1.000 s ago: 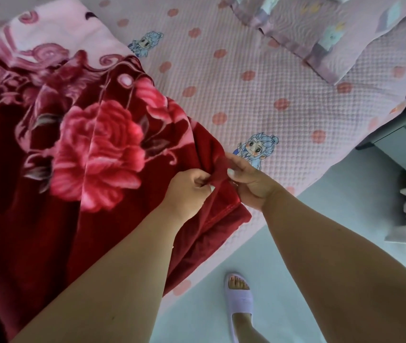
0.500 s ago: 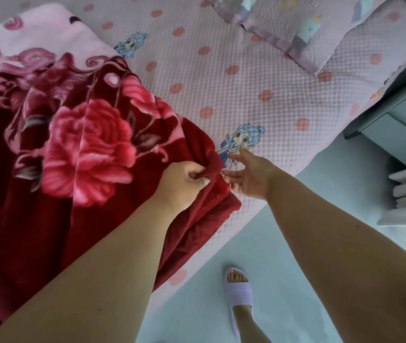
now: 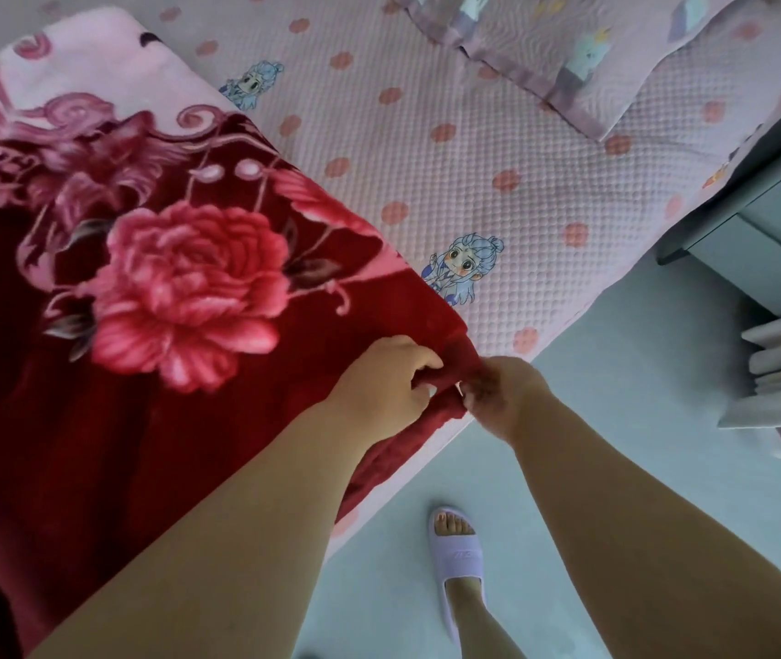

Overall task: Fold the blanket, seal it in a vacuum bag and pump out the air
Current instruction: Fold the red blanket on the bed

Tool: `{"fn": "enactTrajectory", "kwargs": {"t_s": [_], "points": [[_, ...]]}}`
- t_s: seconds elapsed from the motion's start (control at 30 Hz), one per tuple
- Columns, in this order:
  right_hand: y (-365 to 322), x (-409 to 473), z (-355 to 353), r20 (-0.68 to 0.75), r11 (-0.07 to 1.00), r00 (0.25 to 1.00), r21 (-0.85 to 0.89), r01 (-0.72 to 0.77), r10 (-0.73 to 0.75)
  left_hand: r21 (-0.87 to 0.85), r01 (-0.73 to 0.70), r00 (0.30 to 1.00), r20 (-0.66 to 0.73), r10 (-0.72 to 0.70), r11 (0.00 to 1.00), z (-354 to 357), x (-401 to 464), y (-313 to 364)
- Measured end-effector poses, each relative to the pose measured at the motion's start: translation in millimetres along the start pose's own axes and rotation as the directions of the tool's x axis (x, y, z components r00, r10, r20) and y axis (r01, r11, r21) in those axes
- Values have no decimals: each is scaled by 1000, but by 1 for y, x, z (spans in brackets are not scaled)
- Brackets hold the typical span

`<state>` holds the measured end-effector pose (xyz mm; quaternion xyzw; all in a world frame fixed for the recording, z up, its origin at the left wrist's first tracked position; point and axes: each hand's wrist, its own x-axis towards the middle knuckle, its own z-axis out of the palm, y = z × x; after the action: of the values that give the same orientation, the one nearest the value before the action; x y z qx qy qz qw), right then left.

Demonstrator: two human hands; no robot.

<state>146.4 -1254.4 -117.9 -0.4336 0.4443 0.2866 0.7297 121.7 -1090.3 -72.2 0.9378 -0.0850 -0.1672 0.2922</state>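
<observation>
A dark red blanket (image 3: 151,287) with a large pink rose pattern lies spread over the left part of the bed (image 3: 498,173), its near corner reaching the bed's edge. Both hands meet at that corner. The left hand (image 3: 386,382) has its fingers curled round a bunched fold of the red fabric, and the right hand (image 3: 502,394) — blurred here — seems to pinch the same corner just beside it, the two hands almost touching. The bed's cover is pale pink with salmon dots and small blue-haired cartoon figures; a quilted pillow (image 3: 550,54) rests at its far end. On the pale floor (image 3: 617,373) below stands a foot in a lilac slipper (image 3: 456,554) — a grey-green cabinet (image 3: 769,240) sits at the right.
</observation>
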Motion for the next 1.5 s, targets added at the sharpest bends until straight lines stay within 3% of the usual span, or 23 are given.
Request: {"fn": "enactTrajectory", "kwargs": {"t_s": [0.03, 0.1, 0.17, 0.23, 0.4, 0.47, 0.57, 0.6, 0.67, 0.73, 0.83, 0.9, 0.93, 1.0, 1.07, 1.1, 1.17, 1.23, 1.3, 1.33, 1.37, 1.43, 1.5], "points": [[-1, 1, -4, 60, 986, 991, -112, 127, -120, -20, 9, 999, -43, -10, 1000, 1, -3, -3], [2, -1, -19, 335, 850, 909, -375, 369, -246, -37, 15, 992, -122, -19, 999, 3, -9, -8], [9, -2, -31, 501, 599, 827, -590, 541, -253, -37, 20, 987, -161, -26, 999, 5, -14, -11], [10, 0, -29, 532, 386, 779, -677, 627, -332, -13, 28, 985, -169, -30, 1000, 8, -19, -15], [-19, 2, -16, 608, 203, 730, -708, 677, -313, 261, 14, 990, -141, 24, 965, 20, -27, -20], [-25, -1, -13, 646, -2, 698, -734, 679, -308, 276, 22, 988, -153, 22, 961, 24, -26, -20], [-30, -7, -3, 767, -388, 530, -641, 663, -363, 186, 20, 984, -179, 14, 982, 26, -24, -18], [-33, -9, -3, 798, -472, 505, -602, 644, -329, 148, 9, 980, -200, 21, 989, 24, -25, -17], [-40, -19, -16, 808, -569, 533, -568, 594, -250, 69, -59, 970, -231, 73, 996, 19, -27, -14], [-38, -31, -41, 789, -620, 587, -554, 556, -179, 39, -134, 980, -146, 138, 990, 16, -33, -8], [-27, -41, -47, 693, -718, 721, -510, 474, -17, 44, -135, 990, 46, 133, 990, 16, -45, -3], [-35, -46, -26, 663, -732, 748, -529, 429, -41, 49, -123, 991, -40, 125, 991, 9, -56, -7], [-40, -48, -12, 688, -719, 719, -549, 426, -100, 69, -120, 980, -152, 130, 990, 2, -62, -11], [-45, -52, 21, 771, -661, 582, -580, 476, -258, 137, -39, 901, -423, 94, 990, -10, -72, -27], [-24, -58, 69, 834, -641, 440, -542, 543, -332, 142, 209, 804, -589, -88, 968, -23, -95, -52], [-13, -56, 84, 841, -640, 423, -535, 552, -338, 128, 339, 786, -584, -206, 932, -22, -100, -60], [20, -51, 109, 831, -687, 498, -512, 516, -246, 103, 596, 735, -470, -489, 797, -17, -128, -86], [61, -47, 118, 741, -778, 667, -464, 423, -79, 150, 738, 664, -330, -671, 658, -10, -172, -118], [94, -46, 108, 622, -835, 783, -438, 332, -15, 270, 737, 674, -235, -700, 619, -5, -217, -141], [106, -50, 103, 597, -847, 800, -454, 278, -57, 331, 713, 696, -222, -683, 619, -4, -233, -149], [114, -55, 102, 601, -835, 785, -502, 224, -150, 367, 692, 714, -228, -662, 621, -7, -245, -155], [126, -70, 119, 672, -790, 655, -585, 182, -346, 336, 710, 703, -290, -649, 619, -20, -258, -164], [140, -87, 158, 726, -753, 542, -615, 234, -424, 250, 746, 665, -310, -679, 617, -37, -270, -176]]}}
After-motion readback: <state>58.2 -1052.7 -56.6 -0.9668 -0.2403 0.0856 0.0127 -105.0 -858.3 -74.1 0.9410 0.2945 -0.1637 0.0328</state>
